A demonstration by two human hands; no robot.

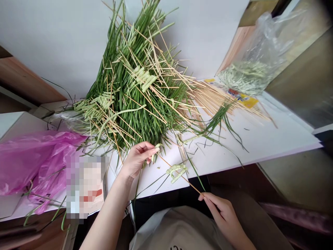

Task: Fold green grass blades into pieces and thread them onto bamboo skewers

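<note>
My left hand (137, 160) pinches a pale green leaf strip (155, 152) between its fingertips, just above the white table. My right hand (218, 215) grips the lower end of a thin bamboo skewer (182, 176), which slants up toward my left fingers. A folded, pale green leaf piece (177, 172) sits on the skewer, over the table's front part. Behind my left hand lies a large heap of long green leaves (135, 93), mixed with many loose bamboo skewers and several folded leaf pieces. The heap hides the table beneath it.
A crumpled pink plastic bag (39, 159) lies at the table's left. A pixelated patch (84, 185) covers something beside it. At the back right stands a clear plastic bag (249, 66) of pale leaf pieces, near a yellow-printed packet (234, 92). The table's front edge (260, 161) runs before me.
</note>
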